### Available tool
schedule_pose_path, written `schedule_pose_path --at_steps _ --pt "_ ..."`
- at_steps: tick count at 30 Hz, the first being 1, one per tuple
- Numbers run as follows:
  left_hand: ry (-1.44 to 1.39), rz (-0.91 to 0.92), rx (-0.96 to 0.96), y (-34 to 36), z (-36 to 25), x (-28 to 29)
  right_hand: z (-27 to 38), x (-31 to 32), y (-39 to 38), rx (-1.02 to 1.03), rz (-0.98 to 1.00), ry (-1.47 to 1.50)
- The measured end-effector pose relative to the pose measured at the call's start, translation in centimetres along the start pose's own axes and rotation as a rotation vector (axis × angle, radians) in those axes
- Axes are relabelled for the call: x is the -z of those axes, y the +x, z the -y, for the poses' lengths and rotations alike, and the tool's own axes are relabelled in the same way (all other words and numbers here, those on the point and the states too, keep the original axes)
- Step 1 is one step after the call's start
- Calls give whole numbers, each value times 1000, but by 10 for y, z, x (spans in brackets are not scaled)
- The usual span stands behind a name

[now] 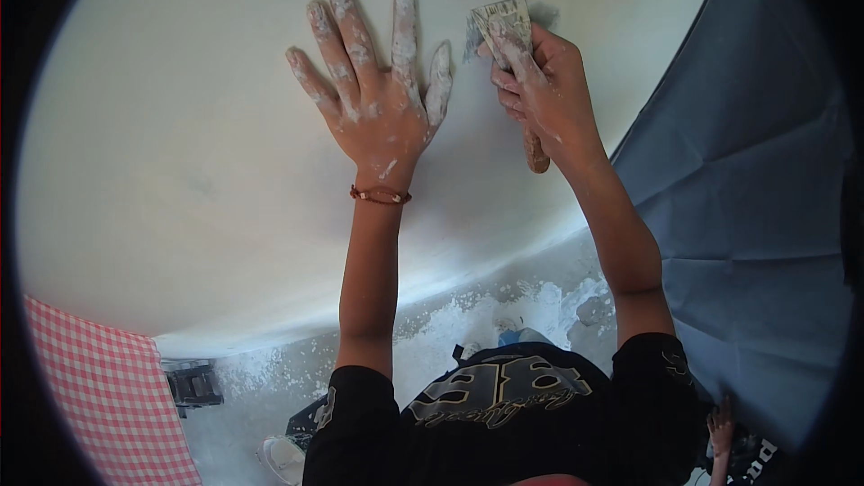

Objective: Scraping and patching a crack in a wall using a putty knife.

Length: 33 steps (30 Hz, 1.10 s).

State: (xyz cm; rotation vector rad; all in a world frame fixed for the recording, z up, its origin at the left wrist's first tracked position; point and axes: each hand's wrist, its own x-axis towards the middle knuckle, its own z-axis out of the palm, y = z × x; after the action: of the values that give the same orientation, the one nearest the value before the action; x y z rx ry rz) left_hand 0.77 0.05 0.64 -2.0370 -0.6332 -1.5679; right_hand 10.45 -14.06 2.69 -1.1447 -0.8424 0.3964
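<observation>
My left hand lies on a pale wall, fingers spread, with white paste smeared over the fingers and knuckles. To its right, my right hand is wrapped round a putty knife. The knife's brownish handle points down below my fist, and its blade, coated in dried paste, points up. My thumb presses along the blade's flat. Beside and behind the blade a dark grey patch shows on the wall; I cannot tell whether the blade touches it.
A dark blue-grey sheet hangs along the right. Pink checked cloth hangs at the lower left, near a black object. White splatters cover the grey floor, where a bucket stands. Another person's hand shows at the lower right.
</observation>
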Motion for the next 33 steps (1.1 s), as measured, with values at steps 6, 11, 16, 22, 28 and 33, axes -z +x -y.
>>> schedule_pose_path --at_steps 6,11,16,22,28,33 --pt "-8 -24 -17 -4 -3 -6 -23 4 -7 -25 -25 108" --pt "6 -31 -29 -2 1 -6 -9 -16 0 -4 -54 93" --pt "21 -60 -37 -2 0 -8 -23 -5 -7 -44 -30 140" --pt "-373 -232 -79 -11 7 -9 -20 -7 -7 -79 0 156" --pt "-802 -213 -124 -80 -20 11 -31 -4 -3 -48 71 349" --pt "-1573 739 894 -52 -58 30 -35 -3 12 33 138 315"
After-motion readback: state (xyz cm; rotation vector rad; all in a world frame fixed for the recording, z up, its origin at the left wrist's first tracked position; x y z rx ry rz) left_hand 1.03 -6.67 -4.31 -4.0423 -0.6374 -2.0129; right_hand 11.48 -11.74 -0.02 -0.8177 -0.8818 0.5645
